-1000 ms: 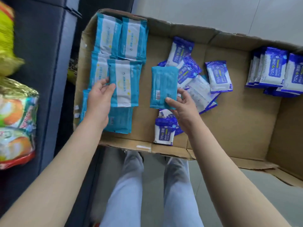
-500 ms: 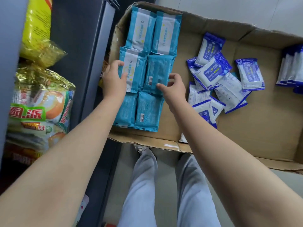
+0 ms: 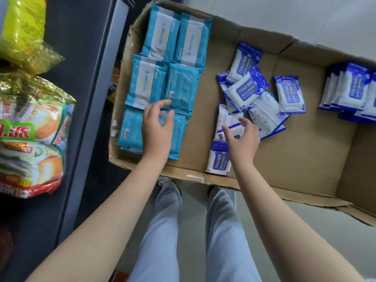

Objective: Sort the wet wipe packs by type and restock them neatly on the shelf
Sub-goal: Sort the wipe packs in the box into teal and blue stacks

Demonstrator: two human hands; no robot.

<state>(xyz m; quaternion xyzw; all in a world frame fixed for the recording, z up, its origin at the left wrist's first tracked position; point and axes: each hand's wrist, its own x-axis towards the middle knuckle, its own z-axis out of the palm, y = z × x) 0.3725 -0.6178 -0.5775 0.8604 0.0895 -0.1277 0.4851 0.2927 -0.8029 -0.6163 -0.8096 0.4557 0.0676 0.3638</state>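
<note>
Several teal wipe packs [image 3: 168,64] lie in two neat columns at the left end of a flat cardboard box [image 3: 305,159]. A loose heap of blue-and-white 75% alcohol wipe packs [image 3: 248,90] sits in the box's middle, and one such pack [image 3: 218,159] lies at the near edge. Another stack of blue-and-white packs [image 3: 352,92] stands at the far right. My left hand [image 3: 157,129] hovers open over the lowest teal packs. My right hand [image 3: 242,139] is open, fingers spread over a blue-and-white pack [image 3: 227,121] at the heap's near side.
A dark shelf upright [image 3: 95,98] runs along the box's left side. Snack bags [image 3: 30,135] and a yellow bag [image 3: 22,27] fill the shelf at far left. My legs [image 3: 195,231] stand below the box's near edge on a pale floor.
My right hand set the teal pack down in the right teal column, let go, and moved right to the blue-and-white heap. My left hand slid down to the lowest teal packs.
</note>
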